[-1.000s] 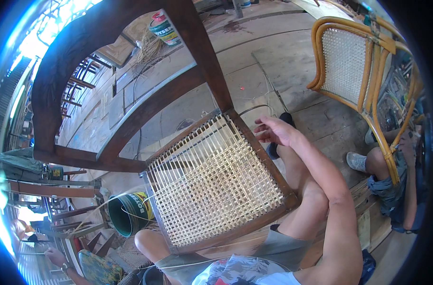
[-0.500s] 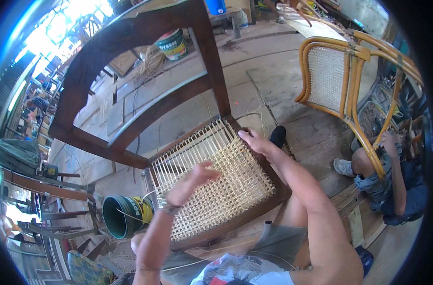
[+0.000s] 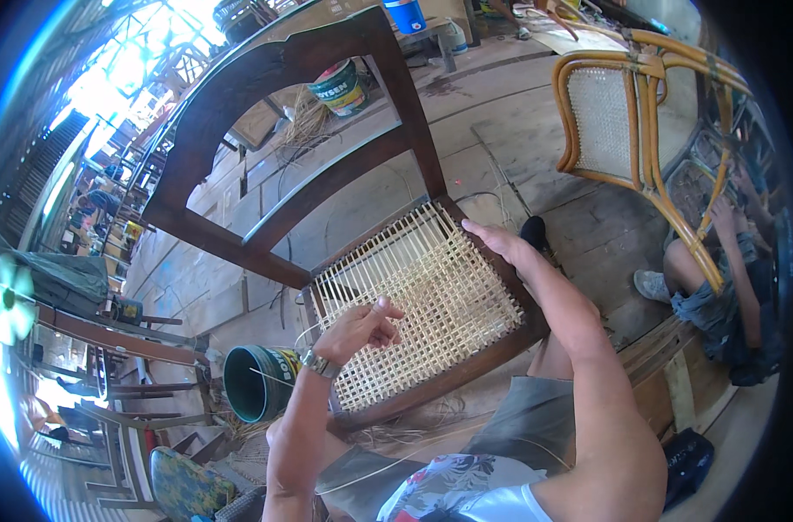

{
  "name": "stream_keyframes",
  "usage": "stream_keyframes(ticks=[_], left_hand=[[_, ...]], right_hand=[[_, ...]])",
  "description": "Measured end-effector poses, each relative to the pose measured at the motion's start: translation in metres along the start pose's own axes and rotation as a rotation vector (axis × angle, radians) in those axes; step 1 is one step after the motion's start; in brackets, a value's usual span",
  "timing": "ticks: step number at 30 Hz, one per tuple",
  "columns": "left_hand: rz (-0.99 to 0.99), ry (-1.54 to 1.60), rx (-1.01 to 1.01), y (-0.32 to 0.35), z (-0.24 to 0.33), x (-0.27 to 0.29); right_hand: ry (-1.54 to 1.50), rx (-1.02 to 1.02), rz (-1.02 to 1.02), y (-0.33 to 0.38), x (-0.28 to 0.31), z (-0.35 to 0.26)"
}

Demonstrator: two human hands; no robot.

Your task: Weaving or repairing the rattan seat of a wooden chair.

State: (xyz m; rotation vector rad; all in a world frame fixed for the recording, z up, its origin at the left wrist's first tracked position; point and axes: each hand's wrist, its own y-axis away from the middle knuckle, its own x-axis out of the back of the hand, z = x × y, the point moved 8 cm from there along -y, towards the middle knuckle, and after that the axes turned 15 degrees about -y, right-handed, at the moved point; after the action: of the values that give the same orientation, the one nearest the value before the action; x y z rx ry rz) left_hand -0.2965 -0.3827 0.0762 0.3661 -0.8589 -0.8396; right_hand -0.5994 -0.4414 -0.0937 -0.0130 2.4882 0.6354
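Note:
A dark wooden chair [image 3: 479,372] stands in front of me, its seat woven with pale cane. Over the left part of the cane seat [image 3: 440,335] hovers my left hand [image 3: 362,332], a watch [image 3: 321,364] on its wrist. Its fingers are curled and the thumb lifted; anything pinched in them is too small to make out. My right hand [image 3: 501,244] grips the seat's right rail, thumb toward the weave, most other fingers hidden. Toward the backrest the strands run mainly one way with open gaps; nearer me the weave is dense.
A green bucket [image 3: 245,387] stands left of the seat, a strand across its mouth. Another bucket [image 3: 340,91] is beyond the backrest. At right, a co-worker's hand [image 3: 723,217] is by a rattan chair [image 3: 601,122]. Wooden chair frames [image 3: 127,426] crowd the left.
My left hand, blurred by motion before, now shows clearly with curled fingers over the weave. My right hand stays at the right rail. The whole view has shifted, with the chair farther right.

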Motion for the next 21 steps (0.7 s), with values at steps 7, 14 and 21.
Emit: stream_keyframes(ticks=[7, 14, 21], left_hand=[[0.059, 0.194, -0.107, 0.031, -0.021, 0.035], [0.514, -0.112, -0.011, 0.041, -0.099, 0.121], [0.752, -0.535, -0.055, 0.000, -0.116, 0.127]], right_hand=[[-0.361, -0.175, -0.188, 0.031, -0.041, 0.014], [-0.485, -0.263, -0.112, 0.066, -0.046, 0.036], [-0.413, -0.031, 0.065, 0.070, -0.024, 0.046]])
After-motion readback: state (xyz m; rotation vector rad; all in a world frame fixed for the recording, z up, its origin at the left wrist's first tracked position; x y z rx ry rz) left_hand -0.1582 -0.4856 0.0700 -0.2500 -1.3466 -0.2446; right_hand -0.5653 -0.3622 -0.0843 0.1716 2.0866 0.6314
